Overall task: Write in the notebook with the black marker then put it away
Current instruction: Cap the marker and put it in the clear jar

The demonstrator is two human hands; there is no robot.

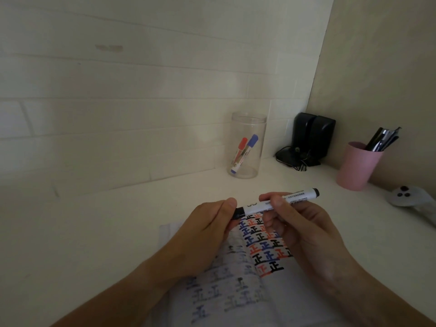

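worktop (118, 220): one, white, smooth and matte, set against a wall of pale painted brick.
notebook (236, 291): one, lay open and flat on the worktop at the near edge; soft white pages covered with rows of one repeated character in black, blue and red ink, bold on the far page, faint on the near one.
clear jar (247, 147): one, cylindrical transparent plastic, upright by the wall, lidless; it held two markers, one red-capped (241, 143) and one blue-capped (252, 140), both leaning caps up.
pink cup (356, 167): one, tapered and matte, upright at the right, with a bundle of dark pens too tightly packed to count.
speakers (313, 135): two, black and rounded, stood in the corner with a tangle of cable.
left hand (207, 223): one; fingers pressed together, pinching the black cap end of the marker.
right hand (295, 220): one; thumb and fingers pinched the barrel near its middle.
black marker (278, 202): one, slim white cylinder with black ends, held above the notebook's far page; long axis near level, running left to right, the right end slightly higher and farther away.
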